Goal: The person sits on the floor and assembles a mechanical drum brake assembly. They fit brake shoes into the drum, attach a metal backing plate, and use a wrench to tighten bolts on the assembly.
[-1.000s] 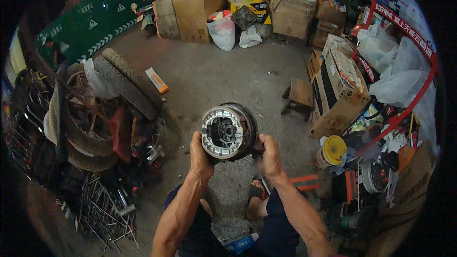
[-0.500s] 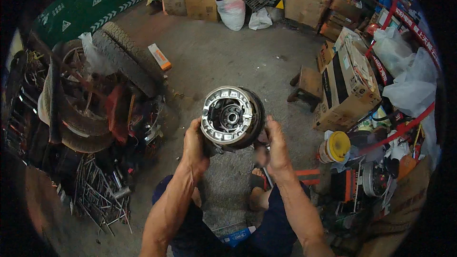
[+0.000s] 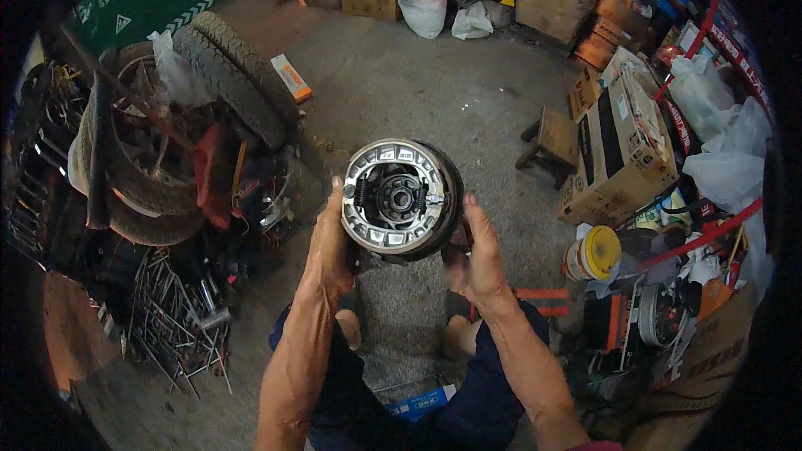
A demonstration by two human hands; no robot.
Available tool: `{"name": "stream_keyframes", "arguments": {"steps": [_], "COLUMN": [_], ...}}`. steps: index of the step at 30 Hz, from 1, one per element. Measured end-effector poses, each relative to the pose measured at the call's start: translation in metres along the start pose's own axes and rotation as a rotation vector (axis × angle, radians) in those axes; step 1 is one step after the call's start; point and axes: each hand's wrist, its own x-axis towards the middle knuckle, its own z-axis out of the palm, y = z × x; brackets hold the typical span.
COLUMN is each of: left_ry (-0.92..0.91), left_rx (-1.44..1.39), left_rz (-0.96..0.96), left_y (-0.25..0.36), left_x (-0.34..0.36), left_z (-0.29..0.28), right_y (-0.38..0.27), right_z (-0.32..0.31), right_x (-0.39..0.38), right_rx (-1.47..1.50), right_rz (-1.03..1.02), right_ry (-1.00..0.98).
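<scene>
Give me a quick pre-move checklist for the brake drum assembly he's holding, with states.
1. Left hand grips the brake drum assembly at its rim: ok.
2. Right hand supports the opposite side: ok.
3. Open face turned toward the camera, hub visible: ok.
4. Assembly held off the concrete floor: ok.
5. Springs and shoes seated: cannot tell.
6. Bare floor ahead, wooden stool off to the right: ok.

Grey concrete floor (image 3: 434, 92): worn black rubber tyres (image 3: 234, 75) left, small wooden stool (image 3: 553, 138), brown cardboard boxes (image 3: 622, 146) right, white plastic bags (image 3: 422, 4) beyond.
</scene>
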Motion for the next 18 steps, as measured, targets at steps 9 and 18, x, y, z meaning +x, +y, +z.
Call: {"name": "stream_keyframes", "arguments": {"steps": [9, 18], "left_ry": [0.086, 0.095], "left_rx": [-0.018, -0.212], "left_rz": [-0.053, -0.035], "left_y": [0.001, -0.009], "left_x": [0.001, 0.002], "left_z": [-0.001, 0.007], "right_y": [0.005, 0.014], "right_z": [0.003, 0.002], "right_x": [0.004, 0.004], "right_rx": [0.037, -0.143], "right_rz": [0.03, -0.165], "right_ry": [-0.02, 0.047]}}
